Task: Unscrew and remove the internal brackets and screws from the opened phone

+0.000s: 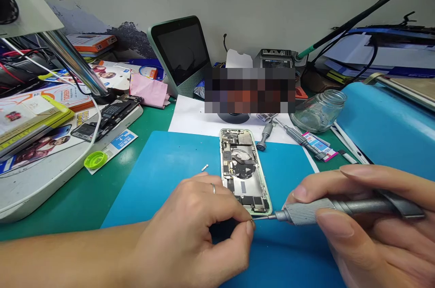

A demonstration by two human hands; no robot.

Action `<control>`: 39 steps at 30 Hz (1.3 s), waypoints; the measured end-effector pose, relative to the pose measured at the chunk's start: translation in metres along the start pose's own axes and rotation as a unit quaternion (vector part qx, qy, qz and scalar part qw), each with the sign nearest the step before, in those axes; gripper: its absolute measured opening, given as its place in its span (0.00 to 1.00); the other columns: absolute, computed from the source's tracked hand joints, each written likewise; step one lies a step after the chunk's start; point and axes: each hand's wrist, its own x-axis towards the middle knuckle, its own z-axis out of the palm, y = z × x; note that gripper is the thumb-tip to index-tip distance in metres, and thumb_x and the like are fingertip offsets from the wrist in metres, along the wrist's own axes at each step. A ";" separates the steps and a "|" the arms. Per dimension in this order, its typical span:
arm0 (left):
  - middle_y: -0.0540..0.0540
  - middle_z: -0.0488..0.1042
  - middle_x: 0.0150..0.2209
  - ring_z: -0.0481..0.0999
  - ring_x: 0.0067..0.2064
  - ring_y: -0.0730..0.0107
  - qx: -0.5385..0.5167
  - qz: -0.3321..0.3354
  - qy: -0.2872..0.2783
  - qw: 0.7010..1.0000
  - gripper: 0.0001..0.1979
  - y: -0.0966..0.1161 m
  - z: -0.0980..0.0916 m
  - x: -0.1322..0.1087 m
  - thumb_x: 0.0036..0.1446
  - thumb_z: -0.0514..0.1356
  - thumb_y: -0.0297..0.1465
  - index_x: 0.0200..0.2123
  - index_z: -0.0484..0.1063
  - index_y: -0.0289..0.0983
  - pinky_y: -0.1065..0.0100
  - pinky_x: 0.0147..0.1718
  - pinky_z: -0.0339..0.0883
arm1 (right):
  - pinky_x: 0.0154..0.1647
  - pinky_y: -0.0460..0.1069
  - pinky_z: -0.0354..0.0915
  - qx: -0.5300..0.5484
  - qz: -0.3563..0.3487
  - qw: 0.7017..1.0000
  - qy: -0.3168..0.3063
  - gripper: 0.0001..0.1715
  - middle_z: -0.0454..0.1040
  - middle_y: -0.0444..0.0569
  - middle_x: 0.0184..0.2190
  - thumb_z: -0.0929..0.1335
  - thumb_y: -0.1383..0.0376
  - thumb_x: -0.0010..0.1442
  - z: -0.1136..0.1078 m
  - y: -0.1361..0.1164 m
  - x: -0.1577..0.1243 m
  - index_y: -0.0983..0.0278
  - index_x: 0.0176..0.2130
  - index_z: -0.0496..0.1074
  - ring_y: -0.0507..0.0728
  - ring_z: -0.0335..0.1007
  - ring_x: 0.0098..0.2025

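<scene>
An opened phone (244,168) with a pale green frame lies face down on a blue mat (163,175), its boards and parts exposed. My right hand (367,224) grips a grey metal screwdriver (343,208), its tip at the phone's near bottom corner. My left hand (200,229), a ring on one finger, pinches thumb and forefinger together right at the screwdriver's tip; what they hold is too small to see. A tiny metal part (204,167) lies on the mat left of the phone.
Two more screwdrivers (292,136) and a glass jar (317,111) lie behind the phone. A green-edged screen device (180,55) stands at the back. A light green cap (95,160), a microscope stand (73,59) and packaging crowd the left. A blue panel (384,129) sits right.
</scene>
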 end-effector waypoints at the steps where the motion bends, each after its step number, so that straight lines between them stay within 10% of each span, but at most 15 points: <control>1: 0.54 0.79 0.26 0.74 0.29 0.74 0.000 0.001 0.001 1.000 0.09 0.000 0.000 0.000 0.62 0.60 0.25 0.30 0.77 0.37 0.68 0.37 0.64 | 0.29 0.41 0.82 0.000 0.003 1.000 0.000 0.29 0.85 0.38 0.32 0.76 0.76 0.54 0.000 0.000 0.000 0.49 0.50 0.76 0.54 0.85 0.29; 39: 0.54 0.80 0.29 0.77 0.32 0.73 0.012 -0.021 -0.001 1.000 0.08 0.002 -0.002 0.001 0.61 0.60 0.27 0.33 0.80 0.39 0.67 0.39 0.66 | 0.30 0.52 0.83 -0.020 0.011 0.999 -0.027 0.30 0.83 0.42 0.31 0.75 0.74 0.56 0.000 0.000 0.002 0.48 0.53 0.73 0.59 0.82 0.28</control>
